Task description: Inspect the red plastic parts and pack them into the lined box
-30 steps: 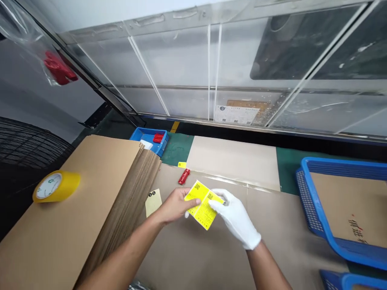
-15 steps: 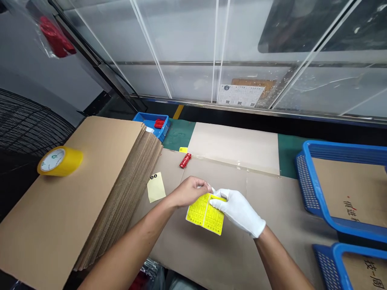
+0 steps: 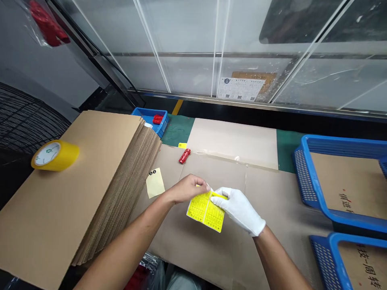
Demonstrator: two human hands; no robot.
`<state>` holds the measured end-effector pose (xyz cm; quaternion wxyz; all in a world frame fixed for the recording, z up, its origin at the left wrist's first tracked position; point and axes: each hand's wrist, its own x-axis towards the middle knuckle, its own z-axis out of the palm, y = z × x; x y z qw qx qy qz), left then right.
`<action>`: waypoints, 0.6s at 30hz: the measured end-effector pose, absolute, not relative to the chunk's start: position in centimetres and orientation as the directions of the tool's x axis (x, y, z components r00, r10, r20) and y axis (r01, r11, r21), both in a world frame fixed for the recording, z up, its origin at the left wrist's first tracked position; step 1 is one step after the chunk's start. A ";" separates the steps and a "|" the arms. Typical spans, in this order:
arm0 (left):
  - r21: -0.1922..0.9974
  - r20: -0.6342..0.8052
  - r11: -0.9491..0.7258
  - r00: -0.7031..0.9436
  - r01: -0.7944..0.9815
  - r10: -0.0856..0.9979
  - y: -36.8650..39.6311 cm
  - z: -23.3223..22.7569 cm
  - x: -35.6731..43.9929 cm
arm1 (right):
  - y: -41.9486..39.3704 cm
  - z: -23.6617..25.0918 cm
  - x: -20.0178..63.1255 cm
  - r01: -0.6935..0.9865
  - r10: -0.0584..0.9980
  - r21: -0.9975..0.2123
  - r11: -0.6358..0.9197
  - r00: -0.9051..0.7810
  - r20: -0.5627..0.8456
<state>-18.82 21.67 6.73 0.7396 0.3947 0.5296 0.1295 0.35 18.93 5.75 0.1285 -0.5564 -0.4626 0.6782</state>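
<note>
A yellow label sheet (image 3: 206,211) with printed tables and a pale strip down its middle hangs above the covered table, tilted toward me. My right hand (image 3: 240,209), in a white glove, pinches its upper right part between thumb and fingers. My left hand (image 3: 190,188), bare, is closed in a pinch at the sheet's top edge, close to the gloved fingertips. Exactly what lies between the left fingertips is too small to make out. Left of the hands lies a pale yellow paper (image 3: 155,184) with two black dots. Beyond them rests a small red object (image 3: 184,156).
A tall stack of cardboard sheets (image 3: 99,161) stands at left, with a yellow tape roll (image 3: 66,155) on top. A small blue basket (image 3: 163,125) holding red items sits behind it. Two larger blue baskets (image 3: 316,193) with cardboard inside stand at right. Clear panels (image 3: 187,72) rise behind.
The whole view has shifted slightly, so things sit a little higher in it. Both hands keep nearly the same hold on the yellow label sheet.
</note>
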 end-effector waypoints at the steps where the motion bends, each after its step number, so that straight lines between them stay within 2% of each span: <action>1: 0.723 -0.686 0.635 0.391 0.273 0.614 21.5 6.7 -18.7 | 18.9 5.7 0.3 0.351 0.690 -0.771 -0.531 -0.348 -0.635; 5: 0.742 -0.670 0.572 0.385 0.350 0.634 21.2 6.6 -18.4 | 19.2 5.9 0.3 0.455 0.711 -0.779 -0.432 -0.359 -0.604; 9: 0.802 -0.568 0.360 0.422 0.478 0.707 21.2 6.4 -18.4 | 19.7 6.1 0.4 0.584 0.728 -0.767 -0.265 -0.400 -0.556; 14: 0.802 -0.462 0.084 0.524 0.592 0.716 21.2 6.7 -18.3 | 20.3 5.8 0.7 0.611 0.675 -0.781 -0.131 -0.521 -0.522; 18: 0.792 -0.455 0.050 0.534 0.609 0.713 21.4 6.7 -18.2 | 20.7 6.0 0.6 0.619 0.681 -0.781 -0.082 -0.538 -0.497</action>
